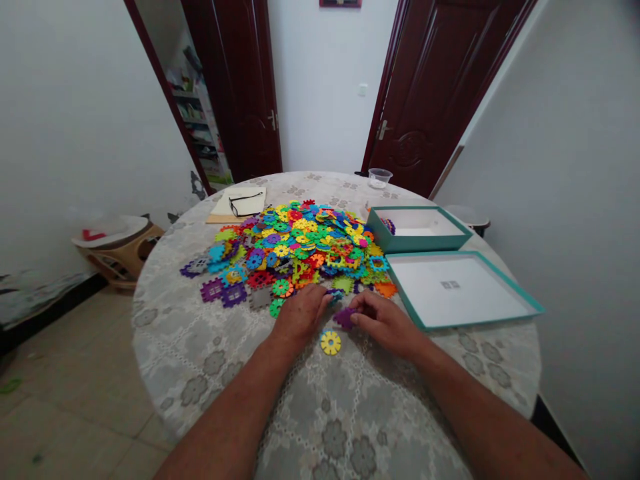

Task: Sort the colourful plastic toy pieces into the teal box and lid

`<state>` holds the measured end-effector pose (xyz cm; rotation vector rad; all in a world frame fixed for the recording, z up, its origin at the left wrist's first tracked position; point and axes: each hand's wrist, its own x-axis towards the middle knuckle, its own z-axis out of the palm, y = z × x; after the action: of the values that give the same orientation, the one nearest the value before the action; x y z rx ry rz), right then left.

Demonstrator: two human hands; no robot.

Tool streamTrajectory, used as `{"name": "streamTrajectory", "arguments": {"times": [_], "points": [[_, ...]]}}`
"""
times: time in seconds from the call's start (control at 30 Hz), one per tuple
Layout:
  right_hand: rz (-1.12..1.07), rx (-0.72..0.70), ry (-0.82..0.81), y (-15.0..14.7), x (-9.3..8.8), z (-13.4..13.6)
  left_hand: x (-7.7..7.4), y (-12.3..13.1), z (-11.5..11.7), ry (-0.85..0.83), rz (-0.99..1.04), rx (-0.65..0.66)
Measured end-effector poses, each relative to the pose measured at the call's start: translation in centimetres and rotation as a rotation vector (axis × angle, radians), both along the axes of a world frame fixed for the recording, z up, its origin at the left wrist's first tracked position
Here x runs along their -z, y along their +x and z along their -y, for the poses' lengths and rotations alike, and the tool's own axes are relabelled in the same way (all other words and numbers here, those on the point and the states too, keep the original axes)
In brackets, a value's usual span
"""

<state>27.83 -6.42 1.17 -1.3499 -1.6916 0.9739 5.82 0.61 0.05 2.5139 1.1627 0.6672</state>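
My left hand [303, 310] is closed, with a small blue notched plastic piece [336, 295] at its fingertips. To its right, my right hand [383, 320] pinches a purple notched plastic piece [343, 317] between thumb and fingers, low over the table. The two pieces are close together, and I cannot tell if they touch. Just in front of them a yellow notched disc [331, 343] lies flat on the cloth, with a bit of blue at its edge. Behind my hands spreads a large heap of colourful notched discs and square pieces [305, 233].
The round table has a grey flowered cloth [210, 400]. At the right stand a teal-edged open box [420, 243] with a purple item inside and a shallow white-lined lid [465, 290]. Black glasses [245, 203] rest on a pad [220, 210] at the back left. A clear bowl [380, 179] stands at the far edge.
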Motion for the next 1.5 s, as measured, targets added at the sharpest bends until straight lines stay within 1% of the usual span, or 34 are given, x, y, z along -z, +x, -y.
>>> {"name": "streamTrajectory", "arguments": {"times": [0.07,0.13,0.23,0.33,0.4,0.5,0.6,0.7,0.73,0.83,0.9,1.0,1.13,1.27,1.33,1.4,1.5], "points": [[0.07,0.055,0.09,-0.1,-0.1,0.1,0.4,-0.1,-0.3,0.026,0.055,-0.013],[0.132,0.089,0.16,-0.1,-0.2,0.1,0.6,-0.1,-0.4,0.036,0.102,0.001],[0.17,0.095,0.237,-0.2,-0.2,0.1,0.3,0.0,-0.2,0.008,0.155,0.069],[0.155,0.103,0.313,-0.2,-0.1,0.1,-0.4,0.3,0.3,-0.066,0.17,0.173],[0.161,0.099,0.327,-0.3,0.0,0.1,-0.8,0.4,0.7,-0.11,0.187,0.227],[0.196,0.098,0.288,-0.7,0.3,0.4,-1.5,0.5,1.0,-0.172,0.208,0.258],[0.187,0.133,0.258,-1.3,0.4,0.8,-1.9,0.2,1.2,-0.208,0.188,0.25],[0.167,0.174,0.275,-1.2,-0.1,0.8,-1.8,-0.1,1.1,-0.189,0.193,0.199],[0.184,0.211,0.305,-0.8,-0.3,0.6,-1.8,-0.1,1.1,-0.181,0.203,0.175],[0.308,0.38,0.441,1.0,-0.6,-0.1,-1.5,-0.2,0.9,-0.173,0.226,0.091],[0.412,0.436,0.493,2.3,-0.4,-0.6,-1.4,-0.1,0.8,-0.18,0.229,0.053],[0.549,0.398,0.454,3.0,0.3,-1.0,-1.2,0.0,0.9,-0.179,0.211,0.041],[0.708,0.333,0.318,2.1,1.3,-1.0,-1.3,-0.1,1.1,-0.183,0.173,0.083],[0.816,0.309,0.218,1.4,1.8,-1.0,-1.8,-0.1,1.3,-0.19,0.165,0.152],[0.813,0.277,0.219,1.2,1.6,-0.9,-2.2,-0.1,1.4,-0.196,0.157,0.199],[0.757,0.246,0.259,1.0,1.2,-0.6,-2.3,-0.1,1.5,-0.206,0.148,0.236],[0.56,0.17,0.315,0.2,0.2,-0.1,-2.0,-0.2,1.4,-0.222,0.163,0.232]]}}
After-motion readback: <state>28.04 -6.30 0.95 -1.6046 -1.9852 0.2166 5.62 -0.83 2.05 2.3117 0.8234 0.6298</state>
